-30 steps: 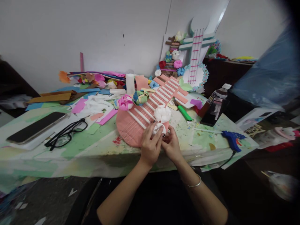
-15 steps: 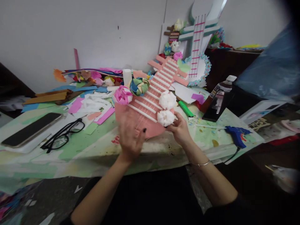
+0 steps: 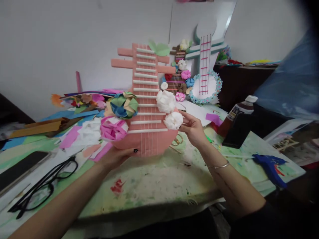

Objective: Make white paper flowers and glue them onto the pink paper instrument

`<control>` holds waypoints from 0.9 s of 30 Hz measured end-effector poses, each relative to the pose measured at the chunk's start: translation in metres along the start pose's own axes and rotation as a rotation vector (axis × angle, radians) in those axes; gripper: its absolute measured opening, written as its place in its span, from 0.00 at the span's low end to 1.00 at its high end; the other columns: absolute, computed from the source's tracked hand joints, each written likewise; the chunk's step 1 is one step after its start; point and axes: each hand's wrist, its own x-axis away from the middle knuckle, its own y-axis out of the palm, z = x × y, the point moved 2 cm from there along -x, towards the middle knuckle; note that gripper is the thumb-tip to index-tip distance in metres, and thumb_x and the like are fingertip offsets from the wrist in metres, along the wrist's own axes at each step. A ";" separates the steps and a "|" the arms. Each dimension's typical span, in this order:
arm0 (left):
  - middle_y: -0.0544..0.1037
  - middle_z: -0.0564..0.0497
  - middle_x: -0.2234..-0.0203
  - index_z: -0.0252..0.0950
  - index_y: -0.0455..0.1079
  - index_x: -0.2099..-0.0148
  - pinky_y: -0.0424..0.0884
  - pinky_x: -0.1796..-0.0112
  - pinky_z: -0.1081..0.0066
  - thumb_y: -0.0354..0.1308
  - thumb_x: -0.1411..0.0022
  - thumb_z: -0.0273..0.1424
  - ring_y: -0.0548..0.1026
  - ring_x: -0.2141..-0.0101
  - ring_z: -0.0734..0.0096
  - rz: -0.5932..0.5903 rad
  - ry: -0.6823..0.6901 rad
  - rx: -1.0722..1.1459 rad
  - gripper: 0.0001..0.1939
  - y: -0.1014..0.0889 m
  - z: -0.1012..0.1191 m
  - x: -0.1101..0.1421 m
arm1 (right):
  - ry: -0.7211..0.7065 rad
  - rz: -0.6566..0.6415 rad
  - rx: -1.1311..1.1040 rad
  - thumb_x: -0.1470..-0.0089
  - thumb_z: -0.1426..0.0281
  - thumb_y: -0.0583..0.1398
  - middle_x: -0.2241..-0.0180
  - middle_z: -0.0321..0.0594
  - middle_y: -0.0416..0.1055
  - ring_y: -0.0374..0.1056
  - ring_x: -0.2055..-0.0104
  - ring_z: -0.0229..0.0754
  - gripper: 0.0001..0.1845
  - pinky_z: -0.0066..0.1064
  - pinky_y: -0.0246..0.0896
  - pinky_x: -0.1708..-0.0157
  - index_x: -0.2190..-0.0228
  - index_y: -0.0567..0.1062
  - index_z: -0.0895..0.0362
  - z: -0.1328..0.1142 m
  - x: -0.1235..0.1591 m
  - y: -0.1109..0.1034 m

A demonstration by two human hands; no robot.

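Observation:
A pink paper pipa model [image 3: 149, 144] stands nearly upright over the table, with white strips across its front and thin strings down the middle. My left hand [image 3: 118, 156] grips its lower left edge, thumb in front, the other fingers hidden behind. At the lower right edge, my right hand [image 3: 193, 127] holds it beside the white paper flowers [image 3: 173, 120]; some fingertips are behind the model. On its left side are a pink paper flower [image 3: 114, 128] and a green and blue paper flower [image 3: 124, 105]. Green paper leaves [image 3: 159, 48] sit near the top.
Black glasses [image 3: 47, 182] and a phone [image 3: 20, 167] lie at left, near paper scraps [image 3: 91, 132]. Scissors [image 3: 177, 140] rest behind the model. At right are a blue glue gun [image 3: 270, 167] and a bottle [image 3: 240, 111]. A white pipa model [image 3: 205, 66] stands at the back.
The pink model has been raised from a leaning tilt to nearly upright and shifted left. My left hand has moved from its front to its lower left edge. The view has shifted too.

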 end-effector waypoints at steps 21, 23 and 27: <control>0.84 0.43 0.68 0.33 0.82 0.70 0.80 0.59 0.59 0.73 0.57 0.28 0.82 0.64 0.49 0.067 -0.331 0.085 0.08 0.014 -0.016 0.018 | 0.067 0.146 -0.047 0.48 0.56 0.63 0.62 0.39 0.77 0.73 0.63 0.42 0.18 0.31 0.69 0.66 0.59 0.74 0.53 0.018 0.009 0.020; 0.84 0.43 0.67 0.33 0.82 0.70 0.80 0.59 0.58 0.73 0.58 0.28 0.82 0.64 0.47 0.079 -0.358 0.081 0.09 0.013 -0.017 0.018 | 0.088 0.149 -0.058 0.48 0.56 0.63 0.62 0.39 0.77 0.74 0.62 0.44 0.18 0.32 0.70 0.65 0.59 0.75 0.53 0.020 0.009 0.020; 0.84 0.44 0.68 0.32 0.81 0.69 0.81 0.60 0.60 0.75 0.61 0.27 0.82 0.65 0.49 0.141 -0.350 0.104 0.13 0.016 -0.017 0.021 | 0.045 0.222 -0.032 0.44 0.54 0.58 0.54 0.44 0.76 0.73 0.52 0.48 0.20 0.38 0.71 0.55 0.55 0.74 0.53 0.025 0.011 0.017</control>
